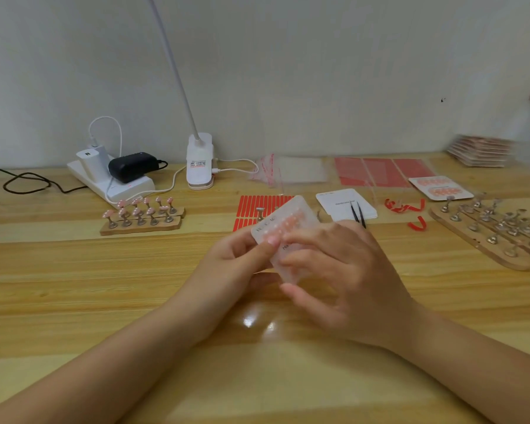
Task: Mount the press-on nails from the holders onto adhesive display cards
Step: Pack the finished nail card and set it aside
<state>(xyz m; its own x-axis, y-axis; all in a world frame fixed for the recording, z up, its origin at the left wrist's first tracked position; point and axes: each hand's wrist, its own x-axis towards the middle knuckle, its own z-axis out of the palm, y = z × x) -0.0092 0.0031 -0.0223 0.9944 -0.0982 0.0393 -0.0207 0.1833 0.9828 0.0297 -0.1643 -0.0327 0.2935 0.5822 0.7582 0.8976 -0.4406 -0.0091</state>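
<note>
Both your hands are on one card [283,223] above the middle of the table [74,270], and it's tilted, far edge up. Your left hand [233,264] pinches its near-left edge, thumb on top. Your right hand [343,276] curls round the card's right side, fingertips on its face. One row of pink nails [289,223] sits on the card. More nails stand on holders [141,214] on a wooden base to your left, well apart from the hands. Bare holders [496,224] crowd a board at right. Tweezers [358,214] lie on a white card stack [338,203] just beyond your right hand, red strips [251,206] behind the card.
</note>
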